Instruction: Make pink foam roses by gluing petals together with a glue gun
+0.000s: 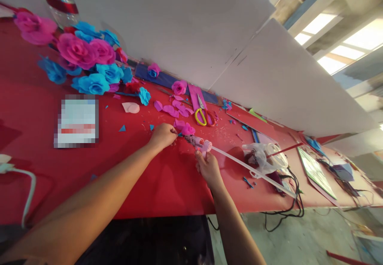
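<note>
My left hand [163,135] is closed in a pinch on a small pink paper flower [186,129] resting on the red table [134,177]. My right hand [208,168] grips a pink glue gun [200,143] whose nozzle points at the flower's base. A long clear glue stick [254,171] juts from the gun's back toward the right. Loose pink petals [173,108] lie just beyond the flower.
A bunch of pink and blue paper roses [86,57] stands at the far left by a glass vase [61,6]. Yellow-handled scissors [201,113], a blurred card [77,120], a plastic bag [263,155], black cables [291,201] and paper scraps lie about. A white wall [209,38] backs the table.
</note>
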### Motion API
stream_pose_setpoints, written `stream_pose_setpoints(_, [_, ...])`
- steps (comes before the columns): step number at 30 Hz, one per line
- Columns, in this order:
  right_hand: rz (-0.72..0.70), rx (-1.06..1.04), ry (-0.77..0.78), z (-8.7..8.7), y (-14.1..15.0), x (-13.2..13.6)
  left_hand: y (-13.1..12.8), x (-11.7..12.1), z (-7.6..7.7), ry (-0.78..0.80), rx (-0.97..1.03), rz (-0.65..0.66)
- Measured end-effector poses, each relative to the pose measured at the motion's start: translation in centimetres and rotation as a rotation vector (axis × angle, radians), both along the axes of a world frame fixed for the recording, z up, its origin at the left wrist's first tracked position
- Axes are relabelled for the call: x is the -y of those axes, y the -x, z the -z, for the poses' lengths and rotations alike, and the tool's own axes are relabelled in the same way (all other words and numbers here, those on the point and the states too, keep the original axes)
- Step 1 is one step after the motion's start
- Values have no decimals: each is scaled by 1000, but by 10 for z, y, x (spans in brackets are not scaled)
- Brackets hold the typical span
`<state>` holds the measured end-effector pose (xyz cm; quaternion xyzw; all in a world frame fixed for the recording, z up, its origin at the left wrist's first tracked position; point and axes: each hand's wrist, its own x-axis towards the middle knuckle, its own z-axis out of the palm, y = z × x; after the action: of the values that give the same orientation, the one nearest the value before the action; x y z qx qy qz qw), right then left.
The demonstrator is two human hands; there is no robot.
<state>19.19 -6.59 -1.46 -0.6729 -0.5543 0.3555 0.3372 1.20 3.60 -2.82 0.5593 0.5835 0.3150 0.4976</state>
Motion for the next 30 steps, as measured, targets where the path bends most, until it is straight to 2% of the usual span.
stream_pose_setpoints(14, [-6, 44, 1, -2, 1, 1, 0, 0, 3, -16, 1, 7])
stream_pose_setpoints(21, [-17, 58, -13, -1, 2, 1, 0, 0, -1, -4, -21, 10])
stream_pose_setpoints(30, [-10, 149, 9, -8, 5, 1, 0, 2, -6, 26, -37, 26])
